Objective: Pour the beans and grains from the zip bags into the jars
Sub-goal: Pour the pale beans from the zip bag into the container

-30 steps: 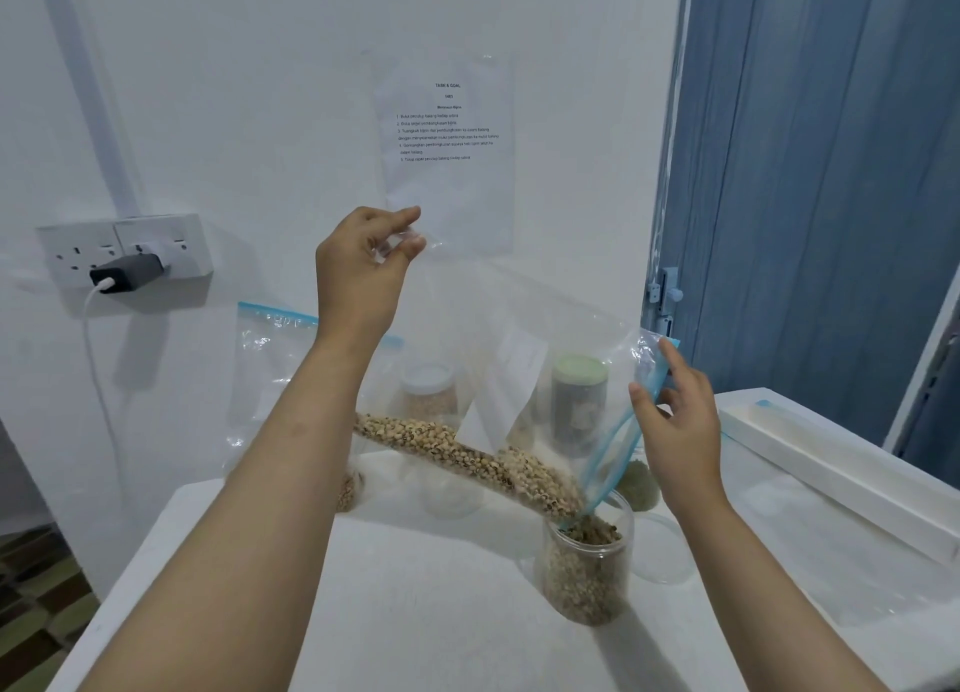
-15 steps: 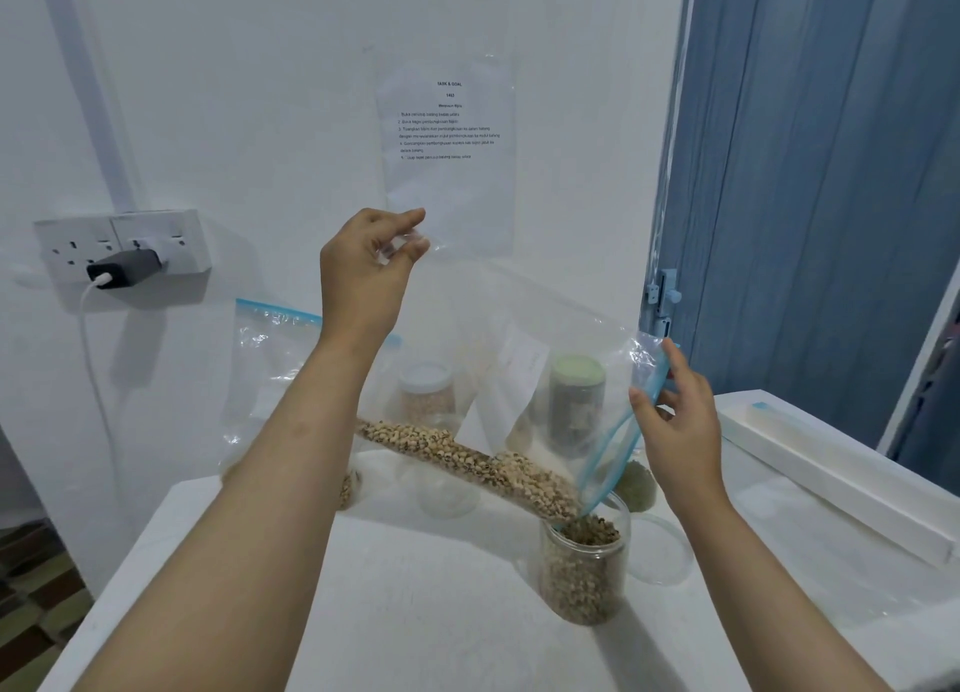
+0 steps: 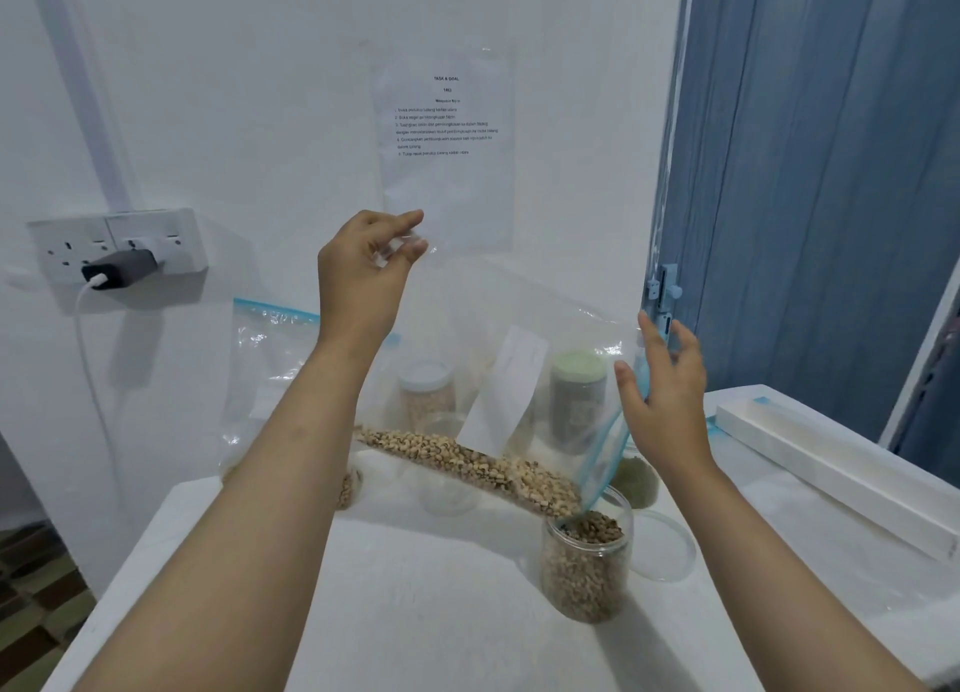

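Note:
A clear zip bag (image 3: pixel 519 328) with a blue zip hangs tilted over an open clear jar (image 3: pixel 586 572) on the white table (image 3: pixel 415 613). My left hand (image 3: pixel 363 281) pinches the bag's raised bottom corner high up. My right hand (image 3: pixel 665 400) holds the bag's zip mouth between thumb and fingers, just above the jar. Pale beans (image 3: pixel 467 457) lie in a line along the bag's lower fold and run down into the jar, which is mostly full of beans.
A clear lid (image 3: pixel 667 548) lies right of the jar. Behind the bag stand a white-lidded jar (image 3: pixel 426 395), a green-lidded jar (image 3: pixel 577 400), a jar of green grains (image 3: pixel 638 479) and an empty jar (image 3: pixel 448 491). Another zip bag (image 3: pixel 270 374) leans on the wall. A long white box (image 3: pixel 831 470) lies right.
The fingers of my right hand have straightened and spread at the bag's mouth. My left hand has stayed high, and the beans keep sliding toward the jar.

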`<action>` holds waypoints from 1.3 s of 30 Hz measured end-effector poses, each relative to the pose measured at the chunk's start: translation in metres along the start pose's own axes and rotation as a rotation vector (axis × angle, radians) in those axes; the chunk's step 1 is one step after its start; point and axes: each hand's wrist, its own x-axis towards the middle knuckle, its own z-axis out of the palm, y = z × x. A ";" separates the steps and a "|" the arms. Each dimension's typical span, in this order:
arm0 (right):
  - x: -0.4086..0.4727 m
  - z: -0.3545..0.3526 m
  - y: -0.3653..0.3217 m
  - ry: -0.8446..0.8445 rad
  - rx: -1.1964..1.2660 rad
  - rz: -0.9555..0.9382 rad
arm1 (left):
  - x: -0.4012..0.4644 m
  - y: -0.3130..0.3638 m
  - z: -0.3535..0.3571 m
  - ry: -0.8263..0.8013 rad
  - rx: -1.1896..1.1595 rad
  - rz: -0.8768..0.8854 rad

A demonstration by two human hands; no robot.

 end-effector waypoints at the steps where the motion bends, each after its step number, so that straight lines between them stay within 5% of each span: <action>1: 0.003 0.000 -0.001 0.001 -0.031 -0.012 | 0.000 0.000 0.000 -0.001 0.001 0.003; 6: 0.020 0.005 -0.007 0.023 -0.383 -0.084 | 0.000 -0.001 0.002 0.003 0.010 0.006; 20: 0.029 0.015 0.003 0.058 -0.118 -0.545 | -0.003 -0.007 0.003 -0.010 0.008 0.001; 39: 0.026 0.001 0.002 0.127 -0.084 -0.510 | 0.008 0.004 0.009 -0.043 -0.009 0.041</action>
